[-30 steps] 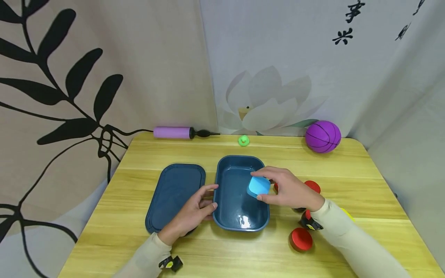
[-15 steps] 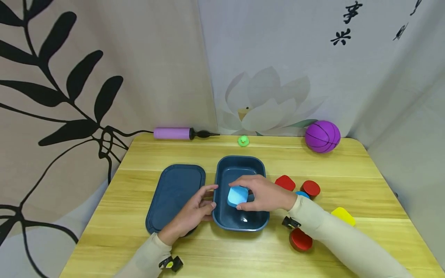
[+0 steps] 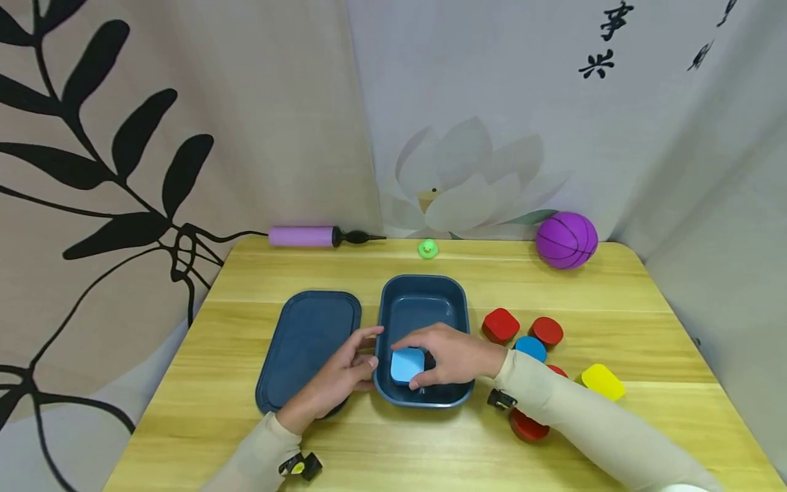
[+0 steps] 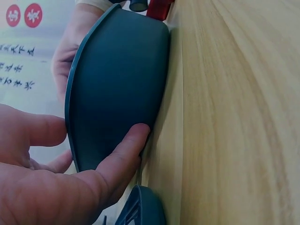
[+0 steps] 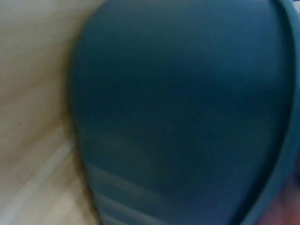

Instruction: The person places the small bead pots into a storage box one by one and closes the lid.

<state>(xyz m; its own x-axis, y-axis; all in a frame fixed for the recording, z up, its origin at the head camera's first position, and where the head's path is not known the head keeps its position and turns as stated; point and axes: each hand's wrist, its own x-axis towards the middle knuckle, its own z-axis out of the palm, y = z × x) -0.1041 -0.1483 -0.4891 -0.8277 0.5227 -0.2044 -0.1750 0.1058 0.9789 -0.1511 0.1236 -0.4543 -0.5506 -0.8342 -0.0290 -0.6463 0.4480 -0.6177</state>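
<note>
Inside the blue container's (image 3: 424,307) left edge, the right hand (image 3: 451,355) pinches a likely light, stiff block (image 3: 408,365), best held by opposite sides, while the left hand (image 3: 339,376), uncurled, touches the wall.

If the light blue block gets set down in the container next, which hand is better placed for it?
Right, I'd judge: the right hand pinches the light blue block in or just above the container. The left hand touches the outside of the container, so it seems better suited to steadying.
</note>
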